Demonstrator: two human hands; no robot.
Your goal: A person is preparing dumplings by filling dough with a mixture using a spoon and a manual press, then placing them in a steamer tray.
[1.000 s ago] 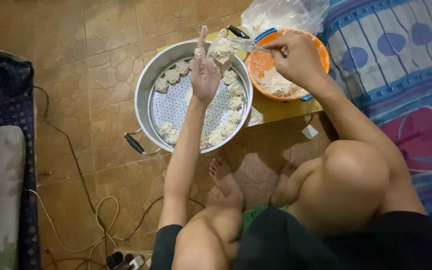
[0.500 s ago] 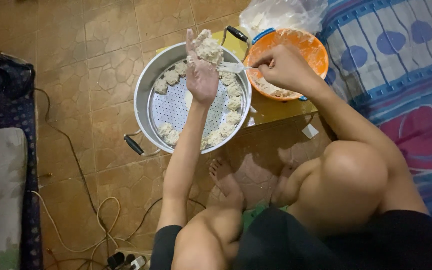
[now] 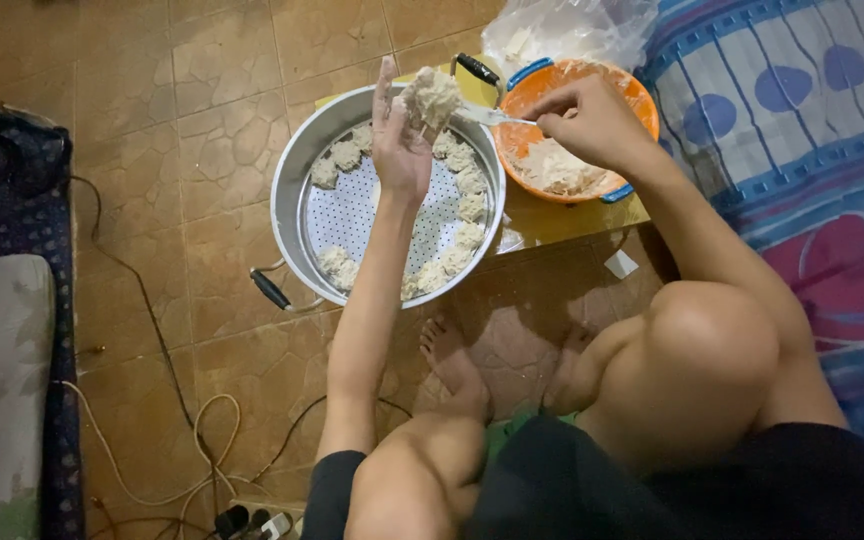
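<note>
My left hand (image 3: 399,150) is raised over a round metal steamer pot (image 3: 292,180) and holds a pale lump of dough (image 3: 432,97) at its fingertips. My right hand (image 3: 587,118) grips a metal spoon (image 3: 487,116) whose tip touches that lump. Under my right hand sits an orange bowl (image 3: 632,100) with pale filling (image 3: 557,165) in it. Several shaped dumplings (image 3: 467,190) line the rim of the perforated steamer tray (image 3: 352,215).
A crumpled clear plastic bag (image 3: 562,30) lies behind the bowl. A patterned mattress (image 3: 802,130) borders the right side. Cables (image 3: 167,380) trail over the brown tiled floor at left, beside a dark cushion (image 3: 12,300). My bent legs fill the lower right.
My right hand has moved from the bowl toward my left hand, bringing the spoon to the dough lump. The view has shifted slightly.
</note>
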